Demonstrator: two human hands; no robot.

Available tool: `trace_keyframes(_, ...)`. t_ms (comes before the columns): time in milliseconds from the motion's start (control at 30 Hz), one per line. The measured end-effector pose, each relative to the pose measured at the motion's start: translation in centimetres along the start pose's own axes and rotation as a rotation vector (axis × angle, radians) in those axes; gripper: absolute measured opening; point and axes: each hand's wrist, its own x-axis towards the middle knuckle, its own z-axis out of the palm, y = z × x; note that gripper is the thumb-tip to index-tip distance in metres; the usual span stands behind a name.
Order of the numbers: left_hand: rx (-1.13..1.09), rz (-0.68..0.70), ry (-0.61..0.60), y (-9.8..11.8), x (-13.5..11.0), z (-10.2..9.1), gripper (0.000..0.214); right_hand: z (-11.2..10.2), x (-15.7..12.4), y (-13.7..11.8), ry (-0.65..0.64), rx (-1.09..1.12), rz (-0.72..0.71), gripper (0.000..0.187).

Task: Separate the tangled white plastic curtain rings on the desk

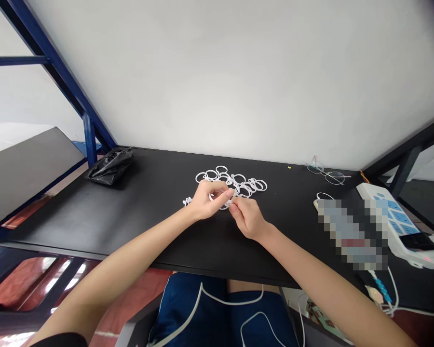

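Note:
A pile of several white plastic rings (238, 184) lies on the black table (152, 212) near its middle. My left hand (207, 200) is closed around one white ring (220, 198) just in front of the pile. My right hand (249, 218) meets it from the right, its fingertips pinched on the same ring. A few small white pieces (185, 202) lie just left of my left hand.
A crumpled black plastic bag (110, 166) sits at the back left. Wire-framed glasses (327, 173) lie at the back right. A white and blue power strip (401, 224) with cables is at the far right, beside a blurred-out patch. Blue steel frame bars rise on the left.

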Motion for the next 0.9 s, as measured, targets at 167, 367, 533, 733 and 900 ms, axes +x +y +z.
trace_keyframes(167, 0.046, 0.025, 0.051, -0.07, -0.10, 0.15, 0.041, 0.12, -0.13, 0.16, -0.009, 0.005, 0.037, 0.021)
trace_keyframes(367, 0.133, 0.064, 0.112, -0.29, -0.25, 0.30, 0.038, 0.17, -0.16, 0.17, -0.004, -0.059, 0.095, 0.022)
trace_keyframes(533, 0.194, 0.073, 0.137, -0.38, -0.16, 0.14, 0.038, 0.09, -0.16, 0.15, 0.014, -0.078, 0.160, 0.016)
trace_keyframes(733, 0.234, 0.110, 0.123, -0.54, -0.14, 0.21, 0.037, -0.07, -0.26, 0.32, -0.020, 0.040, 0.160, 0.015)
trace_keyframes(900, 0.228, 0.091, 0.099, -0.64, -0.21, 0.30, 0.035, 0.03, -0.36, 0.43, -0.044, 0.089, 0.179, 0.014)
